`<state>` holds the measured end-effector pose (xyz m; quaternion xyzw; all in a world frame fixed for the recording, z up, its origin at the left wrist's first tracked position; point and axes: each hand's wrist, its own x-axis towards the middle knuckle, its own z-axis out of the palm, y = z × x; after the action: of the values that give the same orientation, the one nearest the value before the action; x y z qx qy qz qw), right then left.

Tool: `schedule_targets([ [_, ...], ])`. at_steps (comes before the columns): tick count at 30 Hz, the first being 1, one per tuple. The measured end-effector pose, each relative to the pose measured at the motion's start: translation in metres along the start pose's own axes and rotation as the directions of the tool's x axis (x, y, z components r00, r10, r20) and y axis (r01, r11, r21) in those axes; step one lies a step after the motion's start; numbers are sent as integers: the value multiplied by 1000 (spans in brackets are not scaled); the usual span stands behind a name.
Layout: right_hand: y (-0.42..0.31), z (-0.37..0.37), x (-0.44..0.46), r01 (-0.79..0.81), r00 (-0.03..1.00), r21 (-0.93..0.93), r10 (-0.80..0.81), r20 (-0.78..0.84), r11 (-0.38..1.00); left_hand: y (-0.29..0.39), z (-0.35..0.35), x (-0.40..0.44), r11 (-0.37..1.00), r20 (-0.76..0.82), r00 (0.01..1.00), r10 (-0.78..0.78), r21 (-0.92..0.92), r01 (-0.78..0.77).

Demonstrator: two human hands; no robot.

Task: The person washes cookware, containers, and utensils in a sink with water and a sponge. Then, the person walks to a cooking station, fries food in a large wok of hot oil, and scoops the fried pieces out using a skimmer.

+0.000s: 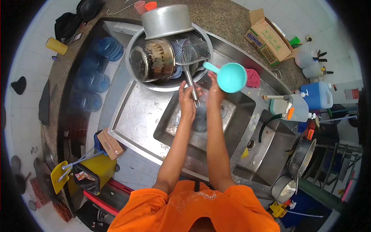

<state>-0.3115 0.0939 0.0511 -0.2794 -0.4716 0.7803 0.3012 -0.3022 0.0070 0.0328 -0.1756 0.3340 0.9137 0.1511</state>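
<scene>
There's the whisk (189,78), gripped in the left hand's (187,98) fingers and slanting eleven o'clock to five, while the right hand (215,91), just beside, clasps the dipper (232,78), bowl toward three.

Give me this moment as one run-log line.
left hand: on whisk handle | right hand: holding turquoise dipper | below hands: sink | in basin: scorched pot, wire basket

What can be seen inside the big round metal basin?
Inside the basin, a scorched pot and a wire basket show, with a metal handle sticking out. They cover most of the bottom; a silver pot hides part of the far side.
</scene>
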Motion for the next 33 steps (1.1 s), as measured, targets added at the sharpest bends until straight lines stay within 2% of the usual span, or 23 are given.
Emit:
schedule_targets([
  [1, 22, 2, 9, -29, 1000, -49, 28, -8, 998, 1, -5, -2, 991, -10, 1000, -5, 134, 6],
  [3, 69, 12, 27, 54, 998, 14, -53, -38, 998, 1, -14, -4, 919, -20, 1000, -8, 394, 15],
  [4, 88, 12, 37, -2, 997, -174, -12, -80, 985, -19, -38, 14, 877, -6, 995, 103, 473, -88],
  [6, 105, 13, 46, 202, 970, -396, -238, -44, 896, -3, -26, -2, 918, -22, 1000, 16, 397, -6],
  [7, 89, 22, 42, 296, 934, -520, -357, -18, 801, 4, -23, -7, 933, -27, 999, -27, 358, 35],
  [8, 69, 21, 38, 464, 861, -617, -487, 147, 636, 7, -27, -7, 937, 20, 999, -49, 347, 39],
  [11, 21, 12, 20, 310, 946, -267, -266, 187, 913, 11, -26, -6, 938, 33, 997, -65, 344, 49],
  [12, 27, -3, 29, 577, 810, -398, -437, 390, 713, 9, -30, -2, 928, 24, 998, -51, 371, 39],
  [13, 35, -7, 32, 540, 819, -347, -385, 426, 767, 6, -33, -2, 941, 23, 999, -27, 337, 17],
  [15, 59, -7, 20, 331, 929, -272, -260, 264, 904, -2, -36, -6, 967, 8, 998, 58, 249, -58],
  [16, 29, -4, 14, 261, 945, -481, -119, 306, 837, -7, -42, -5, 968, -35, 996, 82, 239, -72],
  [18, 50, -6, 10, 385, 922, -664, -242, 301, 641, -13, -44, -14, 961, -95, 986, 137, 254, -109],
  [19, 37, -12, -4, 392, 919, -767, -184, 348, 508, -16, -52, -13, 966, -89, 988, 127, 236, -103],
  [21, 64, -28, 2, 363, 922, -675, -143, 360, 642, -18, -51, -20, 981, -95, 991, 90, 178, -72],
  [25, 86, -104, -16, 203, 967, -322, -137, 215, 925, -18, -53, -25, 973, -34, 996, 85, 217, -76],
  [26, 90, -135, -25, 193, 981, -394, -171, 92, 899, -17, -58, -25, 979, -36, 996, 77, 190, -69],
  [27, 138, -181, -36, 152, 972, -494, -220, -81, 856, -18, -64, -24, 985, -37, 997, 70, 164, -63],
  [28, 194, -234, -41, -119, 971, -660, -51, -233, 742, -28, -72, -22, 956, -165, 975, 148, 276, -99],
  [29, 245, -287, -52, -238, 965, -932, -37, -258, 273, -40, -91, -17, 935, -165, 979, 121, 349, -57],
  [31, 310, -347, -71, -333, 940, -942, -56, -336, 46, -72, -136, 1, 869, -178, 981, 69, 494, 28],
  [33, 313, -356, -69, -296, 955, -943, 78, -287, 153, -124, -144, 25, 779, -162, 986, -28, 615, 123],
])
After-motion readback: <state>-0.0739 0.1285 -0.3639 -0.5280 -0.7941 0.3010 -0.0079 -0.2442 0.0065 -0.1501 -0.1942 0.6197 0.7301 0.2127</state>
